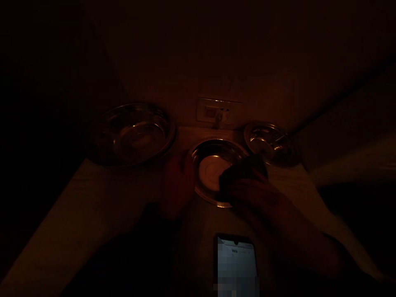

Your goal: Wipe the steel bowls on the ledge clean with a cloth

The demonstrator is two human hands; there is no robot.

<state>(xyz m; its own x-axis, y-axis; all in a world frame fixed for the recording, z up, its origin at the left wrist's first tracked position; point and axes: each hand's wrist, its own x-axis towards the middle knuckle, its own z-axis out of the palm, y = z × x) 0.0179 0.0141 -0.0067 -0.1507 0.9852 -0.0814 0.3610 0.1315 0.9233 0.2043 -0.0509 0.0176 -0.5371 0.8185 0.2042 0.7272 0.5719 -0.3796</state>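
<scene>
The scene is very dark. A steel plate (213, 167) lies on the counter in the middle. My right hand (252, 194) is closed on a dark cloth (239, 173) pressed onto the plate's right side. My left hand (176, 185) rests at the plate's left rim; its fingers are too dim to read. A large steel bowl (133, 134) stands at the left and a smaller steel dish (270, 144) at the right.
A wall socket plate (216, 111) sits on the wall behind the dishes. A lit phone (236, 264) lies at the near edge of the counter (93, 198). Another surface runs off to the right.
</scene>
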